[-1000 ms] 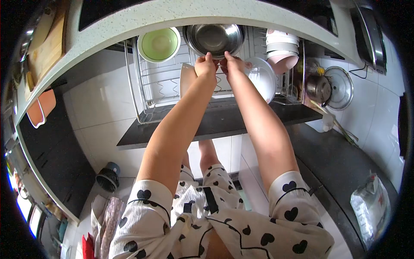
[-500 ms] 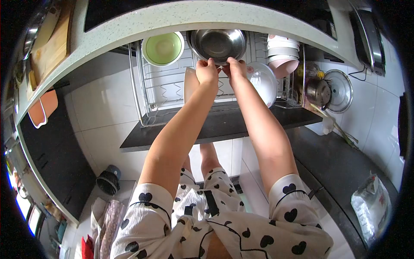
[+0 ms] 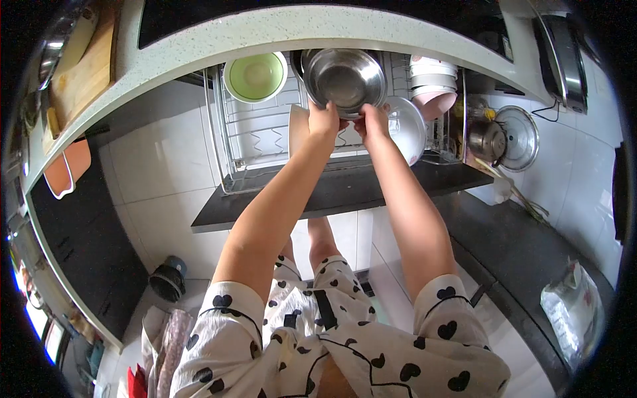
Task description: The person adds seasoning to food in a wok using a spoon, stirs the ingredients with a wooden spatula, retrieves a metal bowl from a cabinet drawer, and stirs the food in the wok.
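A shiny metal bowl (image 3: 345, 81) is held by its near rim at the back of a pulled-out wire dish drawer (image 3: 255, 142). My left hand (image 3: 324, 121) grips the rim on the left side, thumb on top. My right hand (image 3: 373, 123) grips it a little to the right, fingers curled beneath. A dark rim of another vessel shows behind the metal bowl on its left. Just beside my left wrist stands a pale dish (image 3: 298, 129), partly hidden. A white plate (image 3: 406, 131) leans to the right of my right hand.
A green-lined bowl (image 3: 255, 77) sits at the drawer's left, and stacked bowls (image 3: 434, 83) at its right. Overhead runs the speckled counter edge (image 3: 318, 28). The dark drawer front (image 3: 345, 189) lies under my forearms. A metal pot (image 3: 488, 140) and lid (image 3: 517, 138) stand at the right.
The metal bowl has come toward me and slightly right, out from under the counter edge, with both hands on its rim. More of its inside shows now.
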A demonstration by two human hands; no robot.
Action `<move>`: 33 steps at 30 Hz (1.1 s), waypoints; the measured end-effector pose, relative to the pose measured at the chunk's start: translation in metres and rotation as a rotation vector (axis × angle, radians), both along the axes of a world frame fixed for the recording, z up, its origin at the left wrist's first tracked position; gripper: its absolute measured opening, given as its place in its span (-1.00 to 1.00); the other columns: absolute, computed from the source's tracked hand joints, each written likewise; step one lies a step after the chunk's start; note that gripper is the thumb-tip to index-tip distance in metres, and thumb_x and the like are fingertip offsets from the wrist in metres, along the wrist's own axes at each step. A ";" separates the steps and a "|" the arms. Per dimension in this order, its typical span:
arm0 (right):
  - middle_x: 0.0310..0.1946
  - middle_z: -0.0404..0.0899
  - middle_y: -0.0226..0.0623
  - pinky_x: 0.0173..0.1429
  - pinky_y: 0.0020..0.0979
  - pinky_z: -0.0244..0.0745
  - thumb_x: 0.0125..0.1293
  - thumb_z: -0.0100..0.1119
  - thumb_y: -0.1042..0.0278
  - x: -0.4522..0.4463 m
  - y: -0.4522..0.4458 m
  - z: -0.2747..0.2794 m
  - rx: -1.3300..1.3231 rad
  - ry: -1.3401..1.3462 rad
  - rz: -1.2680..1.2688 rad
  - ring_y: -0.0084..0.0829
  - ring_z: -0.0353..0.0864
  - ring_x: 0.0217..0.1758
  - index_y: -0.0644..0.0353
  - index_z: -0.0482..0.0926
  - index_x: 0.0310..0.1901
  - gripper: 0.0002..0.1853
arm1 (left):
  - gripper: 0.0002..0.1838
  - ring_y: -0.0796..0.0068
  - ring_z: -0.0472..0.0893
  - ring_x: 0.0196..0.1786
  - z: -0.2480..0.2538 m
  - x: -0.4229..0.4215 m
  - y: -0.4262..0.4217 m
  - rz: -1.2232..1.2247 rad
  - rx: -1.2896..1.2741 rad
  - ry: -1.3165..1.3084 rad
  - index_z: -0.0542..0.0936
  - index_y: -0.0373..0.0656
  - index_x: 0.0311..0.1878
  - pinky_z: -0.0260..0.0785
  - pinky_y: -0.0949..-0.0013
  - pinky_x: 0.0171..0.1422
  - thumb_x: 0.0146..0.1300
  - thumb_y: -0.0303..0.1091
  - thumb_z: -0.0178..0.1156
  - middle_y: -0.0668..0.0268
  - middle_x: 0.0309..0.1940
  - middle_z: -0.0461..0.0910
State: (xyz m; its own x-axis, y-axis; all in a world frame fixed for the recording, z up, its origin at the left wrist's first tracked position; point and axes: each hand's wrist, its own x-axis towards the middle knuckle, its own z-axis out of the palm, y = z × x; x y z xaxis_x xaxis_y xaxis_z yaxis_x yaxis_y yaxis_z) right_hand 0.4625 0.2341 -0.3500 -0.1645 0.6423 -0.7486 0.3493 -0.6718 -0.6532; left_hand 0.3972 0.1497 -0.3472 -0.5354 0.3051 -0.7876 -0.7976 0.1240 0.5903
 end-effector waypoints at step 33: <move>-0.47 0.45 -0.42 -0.53 -0.59 0.42 0.13 0.00 0.43 0.086 -0.114 0.110 -0.170 0.276 -0.025 -0.58 0.46 -0.52 0.10 0.35 -0.12 -0.76 | -0.65 0.48 0.52 -0.12 0.097 0.052 -0.131 -0.185 0.103 -0.154 0.36 -0.10 0.05 0.45 0.41 -0.09 0.27 -0.15 0.01 0.31 -0.10 0.47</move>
State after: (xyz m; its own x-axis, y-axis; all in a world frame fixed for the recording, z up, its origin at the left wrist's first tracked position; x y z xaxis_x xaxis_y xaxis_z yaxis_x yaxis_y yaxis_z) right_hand 0.5483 0.1196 -0.2400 -0.3622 0.5184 -0.7747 0.1565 -0.7855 -0.5988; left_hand 0.4488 0.0189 -0.2507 -0.3396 0.4690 -0.8153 -0.8484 0.2215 0.4808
